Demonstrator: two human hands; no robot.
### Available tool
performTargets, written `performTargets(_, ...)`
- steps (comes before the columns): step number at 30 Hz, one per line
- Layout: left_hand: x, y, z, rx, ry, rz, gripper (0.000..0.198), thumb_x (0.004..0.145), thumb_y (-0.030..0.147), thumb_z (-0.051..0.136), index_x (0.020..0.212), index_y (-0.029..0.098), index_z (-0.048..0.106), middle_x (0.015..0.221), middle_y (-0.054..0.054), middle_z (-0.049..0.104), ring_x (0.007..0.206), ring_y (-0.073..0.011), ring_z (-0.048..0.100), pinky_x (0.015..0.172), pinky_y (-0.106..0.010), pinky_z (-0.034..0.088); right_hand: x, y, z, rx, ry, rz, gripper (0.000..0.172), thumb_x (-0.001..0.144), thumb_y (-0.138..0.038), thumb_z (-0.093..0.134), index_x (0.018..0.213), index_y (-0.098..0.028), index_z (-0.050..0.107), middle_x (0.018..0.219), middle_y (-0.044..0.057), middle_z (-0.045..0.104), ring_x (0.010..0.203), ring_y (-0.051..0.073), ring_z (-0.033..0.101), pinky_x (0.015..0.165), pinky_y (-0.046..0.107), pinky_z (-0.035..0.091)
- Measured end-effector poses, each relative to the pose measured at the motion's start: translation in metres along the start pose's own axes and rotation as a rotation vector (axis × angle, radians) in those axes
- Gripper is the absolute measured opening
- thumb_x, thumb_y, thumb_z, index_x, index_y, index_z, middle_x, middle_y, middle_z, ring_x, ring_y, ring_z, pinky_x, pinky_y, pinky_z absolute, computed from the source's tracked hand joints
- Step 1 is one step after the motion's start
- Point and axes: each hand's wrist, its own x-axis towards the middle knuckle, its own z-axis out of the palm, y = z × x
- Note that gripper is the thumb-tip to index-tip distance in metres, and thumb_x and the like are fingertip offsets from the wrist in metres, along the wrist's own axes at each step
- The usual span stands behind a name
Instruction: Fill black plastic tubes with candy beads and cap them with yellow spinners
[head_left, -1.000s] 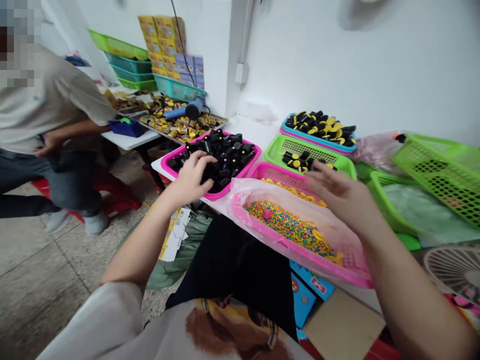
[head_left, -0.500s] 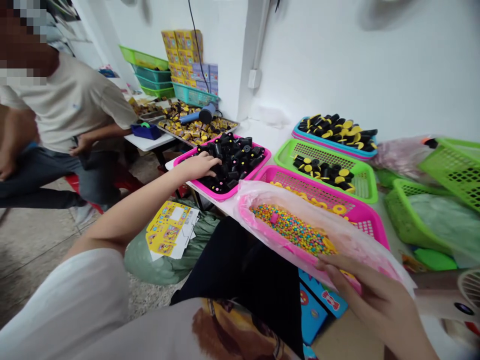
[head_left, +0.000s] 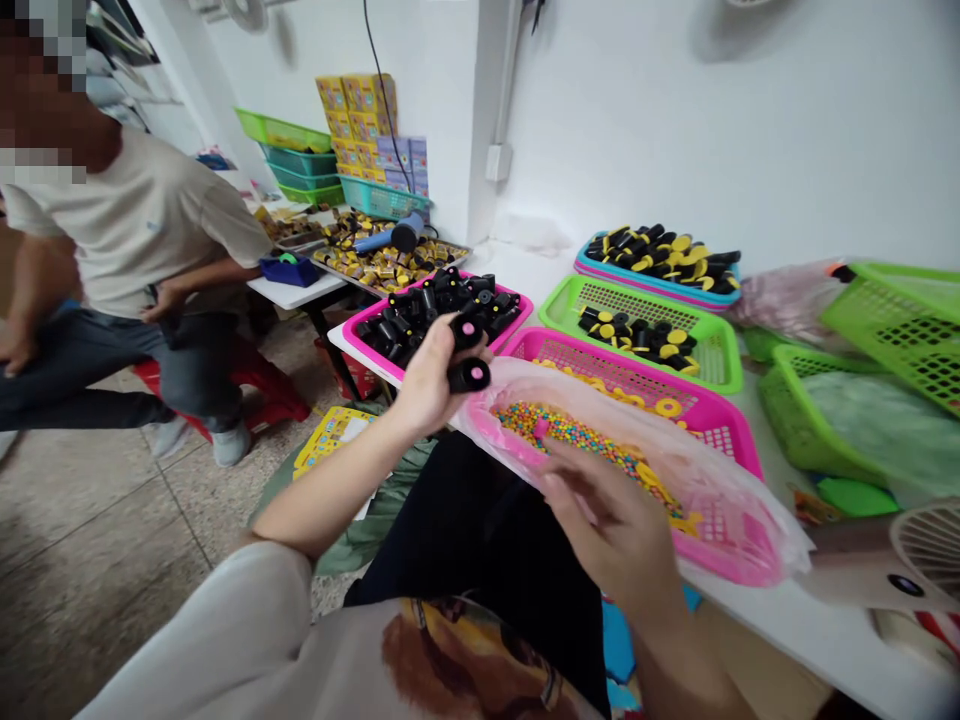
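My left hand (head_left: 429, 385) is closed around two black plastic cylinders (head_left: 469, 375), whose round ends, each with a pink centre, face me. Just beyond it is a pink basket (head_left: 352, 345) heaped with similar black cylinders (head_left: 427, 300). My right hand (head_left: 611, 515) hovers at the near side of a clear plastic bag (head_left: 720, 500), thumb and fingers apart with nothing visible between them. Small multicoloured beads (head_left: 585, 432) lie in the bag, with a small pink piece (head_left: 541, 428) among them near my fingertips. The bag rests over a pink basket (head_left: 739, 450) holding yellow rings (head_left: 667, 407).
Behind are a green basket (head_left: 724, 350) and a blue basket (head_left: 589, 262) of black-and-yellow cylinders. A fan (head_left: 892, 560) stands at the right. At the left a person (head_left: 165, 230) sits by another table with a tray of yellow pieces (head_left: 397, 262).
My left hand has come out of the basket of black cylinders, now holding two of them nearer to me. My right hand has moved left from the bag's edge toward the beads.
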Motion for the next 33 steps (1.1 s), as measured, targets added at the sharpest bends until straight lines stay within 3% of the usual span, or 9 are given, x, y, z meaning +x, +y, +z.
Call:
performTargets(2,-0.026,-0.016,0.025,-0.111,-0.04,0.08,0.065,0.071,0.078,0.08,0.096,0.023,0.055,0.078,0.004,0.053,0.066,-0.0107,0.052,0.059,-0.023,0.045,0.007,-0.003,0.027,0.179,0.037,0.059,0.04,0.097,-0.027,0.07,0.136,-0.023,0.066,0.097,0.004,0.077,0.076,0.014,0.076,0.071,0.025,0.067)
performTargets(5,-0.05,-0.033,0.041,-0.118,0.0,0.161,0.062,0.072,0.075,0.082,0.094,0.022,0.057,0.079,0.003,0.056,0.067,-0.0112,0.053,0.06,-0.023,0.045,0.008,0.002,0.05,0.223,0.128,0.031,0.045,0.095,-0.029,0.074,0.138,-0.024,0.063,0.116,0.01,0.075,0.094,0.019,0.077,0.083,0.032,0.068)
performTargets(7,-0.055,-0.04,0.037,-0.125,-0.055,0.174,0.056,0.077,0.069,0.082,0.097,0.022,0.058,0.084,0.002,0.061,0.069,-0.0113,0.057,0.062,-0.024,0.046,0.002,0.007,0.053,0.16,0.205,-0.014,0.04,0.094,-0.025,0.075,0.133,-0.026,0.067,0.124,0.011,0.072,0.109,0.022,0.075,0.091,0.036,0.067)
performTargets(12,-0.055,-0.036,0.009,-0.042,-0.455,0.193,0.048,0.077,0.042,0.092,0.093,0.021,0.051,0.096,-0.003,0.07,0.089,-0.0154,0.071,0.085,-0.031,0.055,-0.02,0.024,0.036,0.045,0.237,0.034,0.039,0.095,-0.028,0.072,0.134,-0.025,0.068,0.128,0.015,0.073,0.118,0.031,0.073,0.098,0.049,0.065)
performTargets(17,-0.06,-0.028,-0.004,0.204,-0.559,0.116,0.069,0.065,0.036,0.101,0.117,0.025,0.056,0.104,-0.005,0.069,0.112,-0.0268,0.072,0.097,-0.043,0.057,-0.028,0.032,0.019,-0.172,0.245,0.074,0.039,0.098,-0.039,0.067,0.135,-0.027,0.072,0.132,0.013,0.072,0.121,0.034,0.072,0.103,0.052,0.061)
performTargets(21,-0.053,-0.035,-0.012,0.501,-0.635,0.201,0.066,0.064,0.047,0.099,0.122,0.027,0.074,0.117,-0.011,0.07,0.119,-0.032,0.068,0.111,-0.049,0.052,-0.029,0.034,0.023,-0.047,0.219,0.204,0.038,0.093,-0.04,0.073,0.129,-0.026,0.071,0.118,0.011,0.079,0.103,0.03,0.079,0.083,0.041,0.069)
performTargets(25,-0.054,-0.047,-0.015,0.497,-0.715,0.235,0.059,0.079,0.041,0.091,0.132,0.024,0.071,0.137,-0.014,0.07,0.131,-0.0319,0.067,0.116,-0.046,0.051,-0.031,0.032,0.03,0.1,0.314,0.285,0.019,0.087,-0.028,0.078,0.105,-0.025,0.071,0.092,0.004,0.082,0.08,0.022,0.081,0.068,0.03,0.068)
performTargets(28,-0.062,-0.046,-0.018,0.55,-0.677,0.209,0.049,0.088,0.036,0.083,0.133,0.024,0.07,0.133,-0.012,0.076,0.125,-0.0282,0.073,0.111,-0.042,0.055,-0.023,0.031,0.018,-0.053,0.225,0.121,0.006,0.089,-0.025,0.075,0.094,-0.026,0.076,0.094,0.003,0.081,0.082,0.021,0.08,0.074,0.032,0.067)
performTargets(33,-0.063,-0.033,-0.033,0.677,-0.576,0.416,0.019,0.091,0.019,0.079,0.109,0.02,0.074,0.114,-0.01,0.081,0.105,-0.0198,0.079,0.095,-0.029,0.061,0.017,0.044,-0.031,-0.423,-0.092,-0.042,0.02,0.098,-0.028,0.065,0.11,-0.027,0.081,0.103,0.006,0.081,0.096,0.024,0.078,0.085,0.038,0.064)
